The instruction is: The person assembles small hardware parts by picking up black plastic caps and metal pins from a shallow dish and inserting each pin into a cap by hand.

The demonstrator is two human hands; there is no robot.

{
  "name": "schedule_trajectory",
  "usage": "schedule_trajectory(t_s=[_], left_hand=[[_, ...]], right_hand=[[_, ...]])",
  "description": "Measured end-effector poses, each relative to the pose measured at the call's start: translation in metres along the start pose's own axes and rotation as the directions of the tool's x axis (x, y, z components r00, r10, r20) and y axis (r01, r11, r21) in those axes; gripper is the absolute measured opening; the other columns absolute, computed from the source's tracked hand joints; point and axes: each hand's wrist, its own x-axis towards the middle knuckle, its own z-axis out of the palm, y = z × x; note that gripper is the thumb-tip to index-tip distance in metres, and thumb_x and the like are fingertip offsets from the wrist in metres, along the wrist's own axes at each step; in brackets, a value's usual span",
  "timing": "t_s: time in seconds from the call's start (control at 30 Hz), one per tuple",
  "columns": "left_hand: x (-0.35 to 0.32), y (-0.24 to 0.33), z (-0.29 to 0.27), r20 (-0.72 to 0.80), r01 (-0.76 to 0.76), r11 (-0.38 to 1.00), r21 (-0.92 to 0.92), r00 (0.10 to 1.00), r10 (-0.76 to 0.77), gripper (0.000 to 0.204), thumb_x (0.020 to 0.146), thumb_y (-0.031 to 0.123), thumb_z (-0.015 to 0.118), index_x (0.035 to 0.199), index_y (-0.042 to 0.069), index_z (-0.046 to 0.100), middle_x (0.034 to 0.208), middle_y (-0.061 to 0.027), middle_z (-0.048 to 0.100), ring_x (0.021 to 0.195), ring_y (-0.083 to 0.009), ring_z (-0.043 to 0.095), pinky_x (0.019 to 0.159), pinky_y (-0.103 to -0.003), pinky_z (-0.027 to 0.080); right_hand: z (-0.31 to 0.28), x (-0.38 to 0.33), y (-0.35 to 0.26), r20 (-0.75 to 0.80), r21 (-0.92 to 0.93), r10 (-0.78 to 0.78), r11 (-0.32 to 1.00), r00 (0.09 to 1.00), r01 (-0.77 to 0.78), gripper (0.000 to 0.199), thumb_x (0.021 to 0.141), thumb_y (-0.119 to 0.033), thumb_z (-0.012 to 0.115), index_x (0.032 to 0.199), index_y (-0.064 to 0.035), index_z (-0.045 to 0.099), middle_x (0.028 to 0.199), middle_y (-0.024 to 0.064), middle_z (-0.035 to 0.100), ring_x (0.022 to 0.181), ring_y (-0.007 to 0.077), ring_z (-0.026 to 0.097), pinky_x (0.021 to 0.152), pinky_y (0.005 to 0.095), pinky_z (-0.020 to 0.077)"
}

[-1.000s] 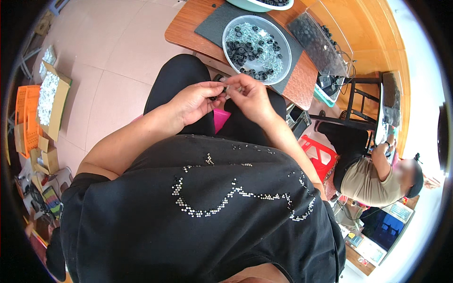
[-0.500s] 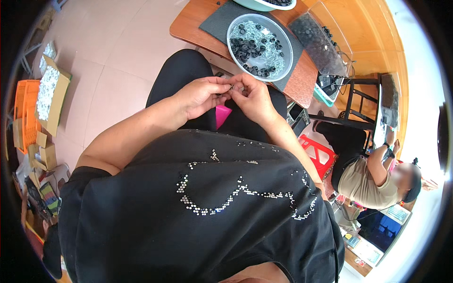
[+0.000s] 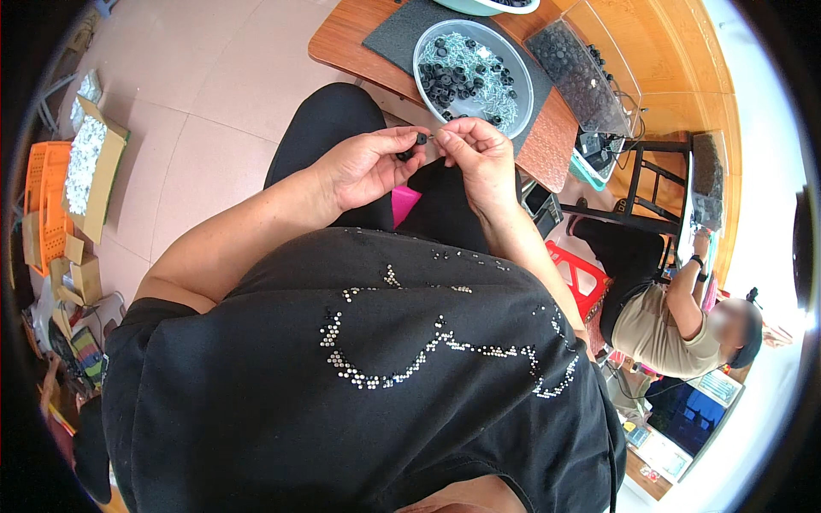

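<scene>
Two hands meet over the lap, just on the near side of the round bowl (image 3: 473,75) — one bowl, pale-rimmed, sitting on a dark mat (image 3: 402,34) on the wooden desk (image 3: 342,43). Left hand (image 3: 368,167): fingers curled nearly closed, pinching one small black ring part (image 3: 421,138) at the tips; a second dark bit shows lower in the same grip, too small to make out. Right hand (image 3: 479,158): fingers pinched shut on one thin silvery pin (image 3: 434,135), its tip touching the black part. Bowl holds many black ring parts mixed with silvery pins — too many to count. Beyond the bowl, one clear plastic tray (image 3: 573,73) of dark pieces. Far to the left of the bowl, on the floor, one open cardboard box (image 3: 90,167) of pale bits beside one orange crate (image 3: 43,184). Right of the bowl and lower, one other person (image 3: 676,316) seated.
</scene>
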Motion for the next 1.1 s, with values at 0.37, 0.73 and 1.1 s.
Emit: schedule_trajectory(t_s=[0.37,0.73,1.1], left_hand=[[0.0,-0.002,-0.002,0.038,0.005,0.998,0.065,0.999,-0.008,0.017,0.093,0.012,0.053,0.106,0.002,0.058,0.096,-0.0044,0.062,0.088,-0.013,0.061,0.08,-0.023,0.05],[-0.001,-0.007,-0.002,0.05,0.01,0.996,0.092,0.999,-0.015,0.016,0.093,0.01,0.052,0.105,0.002,0.058,0.099,-0.0054,0.061,0.092,-0.0134,0.059,0.084,-0.024,0.049],[-0.006,-0.004,0.008,0.055,-0.019,0.997,0.079,0.998,0.014,0.02,0.094,0.01,0.05,0.111,0.002,0.054,0.104,-0.0059,0.059,0.098,-0.0139,0.057,0.087,-0.024,0.048]], right_hand=[[0.009,-0.005,0.001,-0.022,-0.261,-0.125,0.958,0.992,0.114,0.002,0.084,-0.001,0.064,0.083,-0.0006,0.062,0.074,0.0016,0.064,0.063,0.0052,0.058,0.056,0.0185,0.0441],[0.005,-0.007,0.005,0.083,-0.441,-0.316,0.839,0.945,0.319,0.006,0.075,-0.002,0.072,0.077,-0.0022,0.067,0.071,0.0035,0.06,0.055,0.0056,0.05,0.051,0.0207,0.0412],[0.01,-0.012,0.007,0.005,-0.082,-0.203,0.976,0.979,0.203,0.019,0.079,0.005,0.066,0.098,0.0002,0.066,0.088,0.0019,0.055,0.064,0.0027,0.051,0.055,0.0147,0.0419]])
